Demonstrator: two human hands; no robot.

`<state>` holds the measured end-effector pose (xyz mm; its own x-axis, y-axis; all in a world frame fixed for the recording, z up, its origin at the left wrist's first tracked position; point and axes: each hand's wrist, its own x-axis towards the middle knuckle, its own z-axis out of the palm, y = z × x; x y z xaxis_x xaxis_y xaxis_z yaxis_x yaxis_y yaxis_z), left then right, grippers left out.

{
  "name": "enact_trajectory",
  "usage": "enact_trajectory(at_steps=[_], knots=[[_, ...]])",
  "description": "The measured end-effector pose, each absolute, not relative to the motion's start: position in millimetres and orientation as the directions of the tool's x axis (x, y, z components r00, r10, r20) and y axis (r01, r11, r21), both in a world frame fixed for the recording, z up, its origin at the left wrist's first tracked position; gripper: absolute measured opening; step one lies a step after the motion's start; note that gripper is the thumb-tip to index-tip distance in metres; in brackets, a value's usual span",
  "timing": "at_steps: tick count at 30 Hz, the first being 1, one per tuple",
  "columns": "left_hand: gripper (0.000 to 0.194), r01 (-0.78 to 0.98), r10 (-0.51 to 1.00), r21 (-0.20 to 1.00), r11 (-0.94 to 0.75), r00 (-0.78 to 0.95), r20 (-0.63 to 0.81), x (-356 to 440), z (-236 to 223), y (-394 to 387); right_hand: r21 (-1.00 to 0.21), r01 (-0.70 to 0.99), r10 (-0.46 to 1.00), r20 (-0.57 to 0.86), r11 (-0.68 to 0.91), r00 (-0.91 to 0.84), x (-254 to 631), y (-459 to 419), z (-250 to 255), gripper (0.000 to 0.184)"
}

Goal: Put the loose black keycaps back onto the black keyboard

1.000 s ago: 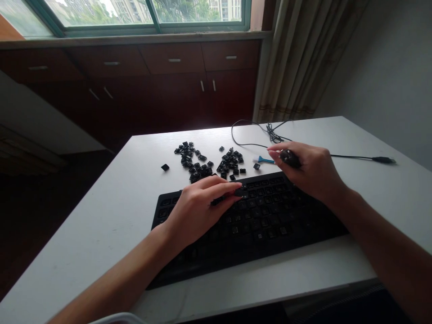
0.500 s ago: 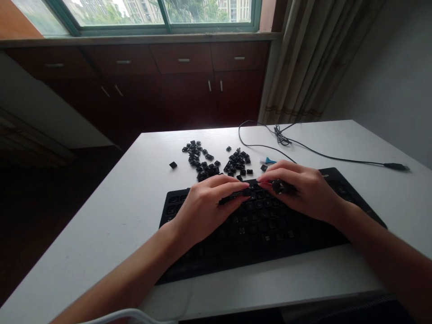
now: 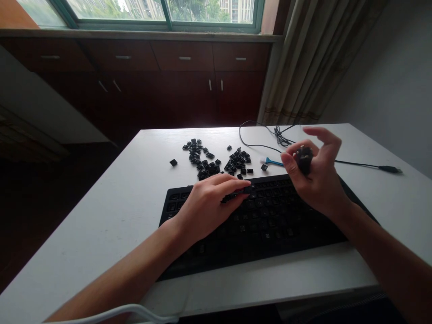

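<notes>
A black keyboard (image 3: 263, 243) lies at a slant on the white table, with bare sockets showing in part of it. My left hand (image 3: 211, 202) rests over its upper left-middle area, thumb and index finger closed about a small black keycap (image 3: 249, 190) at the top rows. Raised above the keyboard's right half, my right hand (image 3: 320, 180) has its middle fingers and thumb curled round a dark clump of keycaps (image 3: 304, 159). Its index finger is lifted and bent. How many keycaps it holds is hidden.
Loose black keycaps (image 3: 209, 171) lie in heaps behind the keyboard, with a single keycap (image 3: 173, 162) off to the left. A blue brush (image 3: 274, 162) lies behind it too. The bundled cable (image 3: 281, 137) runs right to a plug (image 3: 390, 169). A white cord (image 3: 128, 308) crosses the front edge.
My right hand has lifted from the keyboard's top rows, moving up and to the right with the dark clump, its index finger raised. My left hand stays nearly in place.
</notes>
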<state>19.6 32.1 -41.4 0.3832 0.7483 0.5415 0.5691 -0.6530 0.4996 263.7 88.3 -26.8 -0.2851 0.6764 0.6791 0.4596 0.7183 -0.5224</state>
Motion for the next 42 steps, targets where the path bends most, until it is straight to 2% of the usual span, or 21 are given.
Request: enact_trajectory(at_steps=[3, 6, 8, 13, 16, 19, 22, 26, 35, 39, 42], knots=[[0.021, 0.567, 0.738, 0.491, -0.662, 0.379, 0.558, 19.3, -43.0, 33.0, -0.537, 0.500, 0.691, 0.697, 0.679, -0.190, 267.6, 92.8, -26.4, 0.046], [0.021, 0.564, 0.739, 0.495, -0.661, 0.375, 0.560, 19.0, -44.0, 33.3, -0.507, 0.600, 0.729, 0.654, 0.619, -0.200, 272.1, 94.2, -24.8, 0.024], [0.021, 0.563, 0.742, 0.498, -0.659, 0.378, 0.554, 18.8, -44.1, 33.3, -0.521, 0.614, 0.753, 0.630, 0.593, -0.191, 273.8, 93.7, -23.4, 0.018], [0.023, 0.579, 0.742, 0.487, -0.655, 0.369, 0.560, 19.3, -43.3, 32.5, -0.552, 0.582, 0.761, 0.619, 0.598, -0.195, 269.3, 88.9, -20.0, 0.015], [0.024, 0.592, 0.750, 0.482, -0.646, 0.373, 0.546, 19.7, -43.0, 31.8, -0.520, 0.505, 0.716, 0.595, 0.689, -0.364, 263.2, 85.0, -22.0, 0.015], [0.024, 0.593, 0.754, 0.488, -0.641, 0.370, 0.543, 19.8, -42.9, 31.0, -0.489, 0.369, 0.608, 0.551, 0.790, -0.572, 258.3, 81.2, -28.7, 0.019], [0.024, 0.592, 0.752, 0.488, -0.642, 0.362, 0.550, 19.8, -42.6, 30.5, -0.492, 0.290, 0.535, 0.487, 0.821, -0.690, 255.9, 77.5, -35.0, 0.025], [0.023, 0.586, 0.748, 0.489, -0.646, 0.356, 0.560, 20.1, -42.2, 30.4, -0.498, 0.278, 0.532, 0.494, 0.821, -0.687, 254.7, 74.5, -36.5, 0.029], [0.023, 0.573, 0.737, 0.483, -0.662, 0.380, 0.559, 19.1, -44.0, 30.1, -0.479, 0.243, 0.497, 0.524, 0.843, -0.692, 251.2, 73.7, -40.1, 0.023], [0.025, 0.579, 0.724, 0.454, -0.677, 0.414, 0.552, 20.2, -43.2, 30.5, -0.494, 0.249, 0.501, 0.483, 0.833, -0.718, 255.1, 76.8, -35.5, 0.022], [0.027, 0.581, 0.714, 0.433, -0.689, 0.443, 0.541, 21.1, -42.7, 30.9, -0.512, 0.325, 0.563, 0.424, 0.795, -0.709, 269.6, 86.2, -22.7, 0.021]])
